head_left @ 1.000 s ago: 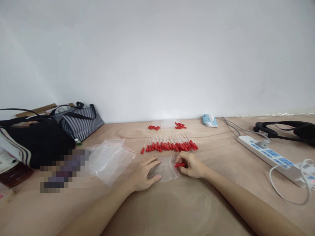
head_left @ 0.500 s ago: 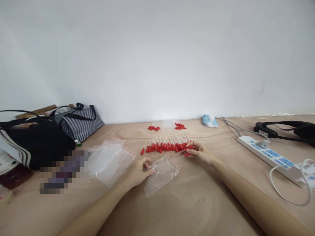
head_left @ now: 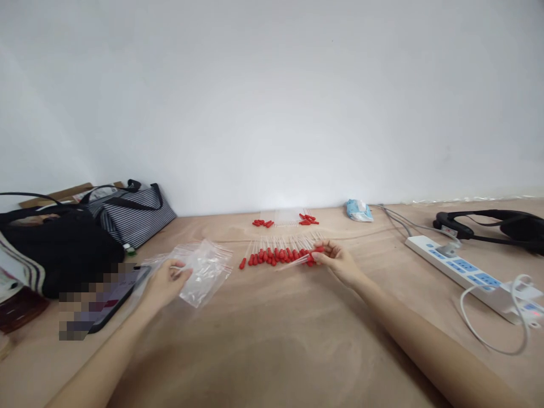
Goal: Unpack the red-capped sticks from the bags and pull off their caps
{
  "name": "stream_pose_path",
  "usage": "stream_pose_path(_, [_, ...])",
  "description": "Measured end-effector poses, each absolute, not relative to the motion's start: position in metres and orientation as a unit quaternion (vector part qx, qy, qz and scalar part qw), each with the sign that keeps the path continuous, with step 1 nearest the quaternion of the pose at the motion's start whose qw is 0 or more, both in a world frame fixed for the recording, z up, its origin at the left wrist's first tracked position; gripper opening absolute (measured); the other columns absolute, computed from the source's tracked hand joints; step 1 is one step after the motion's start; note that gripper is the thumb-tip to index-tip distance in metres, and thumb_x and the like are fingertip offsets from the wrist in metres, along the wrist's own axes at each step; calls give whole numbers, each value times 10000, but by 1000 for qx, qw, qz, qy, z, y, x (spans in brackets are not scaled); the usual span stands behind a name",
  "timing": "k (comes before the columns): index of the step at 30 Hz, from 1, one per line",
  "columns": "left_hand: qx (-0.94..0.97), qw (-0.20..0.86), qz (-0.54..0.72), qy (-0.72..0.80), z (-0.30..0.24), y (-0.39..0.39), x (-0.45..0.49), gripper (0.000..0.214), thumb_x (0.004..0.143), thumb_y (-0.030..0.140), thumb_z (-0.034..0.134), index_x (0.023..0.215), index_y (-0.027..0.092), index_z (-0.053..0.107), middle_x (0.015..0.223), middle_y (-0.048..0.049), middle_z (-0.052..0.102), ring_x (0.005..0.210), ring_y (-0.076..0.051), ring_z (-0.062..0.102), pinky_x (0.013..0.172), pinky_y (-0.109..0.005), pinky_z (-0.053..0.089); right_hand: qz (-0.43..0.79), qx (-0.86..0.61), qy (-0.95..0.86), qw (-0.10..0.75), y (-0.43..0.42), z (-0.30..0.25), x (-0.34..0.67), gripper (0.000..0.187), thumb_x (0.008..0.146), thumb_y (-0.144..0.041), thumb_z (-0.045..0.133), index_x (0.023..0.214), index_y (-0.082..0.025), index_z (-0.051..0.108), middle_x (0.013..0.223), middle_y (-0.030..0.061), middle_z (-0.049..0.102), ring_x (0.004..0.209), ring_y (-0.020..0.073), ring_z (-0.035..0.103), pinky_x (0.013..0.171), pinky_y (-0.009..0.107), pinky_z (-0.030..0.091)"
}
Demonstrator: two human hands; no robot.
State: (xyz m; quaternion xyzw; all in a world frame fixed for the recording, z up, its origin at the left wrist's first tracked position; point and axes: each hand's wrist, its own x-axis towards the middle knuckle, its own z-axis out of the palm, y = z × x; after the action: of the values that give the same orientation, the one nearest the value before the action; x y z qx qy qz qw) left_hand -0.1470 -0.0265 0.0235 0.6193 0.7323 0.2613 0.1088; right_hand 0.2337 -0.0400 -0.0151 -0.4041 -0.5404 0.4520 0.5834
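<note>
Right hand [head_left: 342, 266]: thumb and fingers closed on red-bulbed droppers [head_left: 301, 261], clear tubes pointing left, at right end of dropper row [head_left: 276, 256]. Left hand [head_left: 168, 280]: fingers curled at left side of clear bags [head_left: 204, 277]; cannot tell whether grip holds bag. Dropper row lies on wooden table [head_left: 263, 340], bulbs toward person. Beyond row: 2 clusters of red bulbs [head_left: 261, 223] near wall [head_left: 272, 113]. Far right: power strip [head_left: 480, 277], plug inserted.

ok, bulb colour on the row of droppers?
The bulbs are red, seen best in the head view.
</note>
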Motion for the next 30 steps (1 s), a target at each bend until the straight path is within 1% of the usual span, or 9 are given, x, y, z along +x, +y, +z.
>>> stream_pose_path(3, [596, -79, 200, 774, 15, -31, -156, 408, 698, 361, 465, 1034, 131, 482, 943, -134, 607, 898, -313, 559, 736, -418, 423, 300, -387, -570, 660, -34, -12, 204, 238, 683, -296, 641, 857, -199, 510, 773, 13, 611, 648, 116, 574, 607, 262, 476])
stream_pose_path(6, [661, -196, 146, 709, 7, -37, -149, 445, 767, 329, 384, 1158, 140, 481, 1282, -158, 419, 1194, -321, 359, 930, -465, 304, 80, -367, -687, 622, -24, -11, 167, 132, 775, -226, 543, 906, -210, 551, 851, 42, 627, 742, 135, 577, 701, 290, 475])
stream_pose_path(9, [743, -117, 64, 656, 0, -38, -140, 492, 819, 368, 308, 1264, 185, 412, 1380, -97, 314, 1284, -254, 240, 1012, -435, 216, -90, -313, -777, 538, -8, -13, 137, 199, 847, -141, 407, 929, -205, 578, 942, 66, 620, 839, 142, 551, 754, 281, 455])
stream_pose_path(12, [751, -10, -15, 660, -5, -37, -136, 533, 840, 448, 249, 1335, 252, 280, 1420, -54, 222, 1307, -246, 171, 1023, -464, 178, -179, -301, -832, 429, 9, -21, 117, 273, 862, -91, 346, 936, -173, 596, 935, 82, 618, 792, 143, 528, 739, 272, 434])
stream_pose_path(15, [740, 14, -39, 671, -7, -34, -135, 543, 838, 482, 243, 1341, 276, 246, 1432, -43, 171, 1315, -237, 133, 1030, -452, 159, -190, -308, -874, 324, 20, -29, 108, 244, 862, -121, 377, 949, -161, 602, 890, 80, 617, 764, 152, 503, 711, 272, 411])
stream_pose_path(19, [723, 11, -27, 690, -10, -28, -137, 557, 830, 489, 263, 1338, 259, 261, 1426, -71, 189, 1312, -254, 142, 1021, -468, 165, -162, -326, -902, 233, 16, -31, 109, 228, 864, -218, 413, 1025, -222, 576, 915, 65, 598, 833, 178, 479, 711, 309, 365])
stream_pose_path(24, [727, 41, -6, 686, -2, -21, -139, 557, 819, 504, 266, 1312, 253, 330, 1408, -94, 245, 1288, -299, 212, 975, -552, 186, -130, -358, -891, 247, -10, -24, 119, 336, 839, -276, 436, 1168, -226, 487, 1068, 87, 540, 917, 212, 452, 751, 357, 332])
stream_pose_path(27, [727, 33, 0, 686, 9, -14, -137, 477, 830, 458, 254, 1193, 263, 493, 1302, -101, 434, 1190, -331, 375, 915, -617, 210, -92, -346, -896, 262, -33, -27, 136, 302, 828, -257, 449, 1116, -220, 531, 1058, 88, 538, 913, 205, 456, 771, 354, 338])
stream_pose_path(30, [752, -31, 36, 657, 10, -3, -133, 404, 811, 357, 290, 986, 176, 606, 1107, -117, 577, 1071, -288, 487, 938, -510, 285, -36, -349, -894, 280, -58, -32, 165, 237, 837, -249, 433, 1011, -216, 591, 1013, 80, 553, 887, 182, 477, 777, 333, 366])
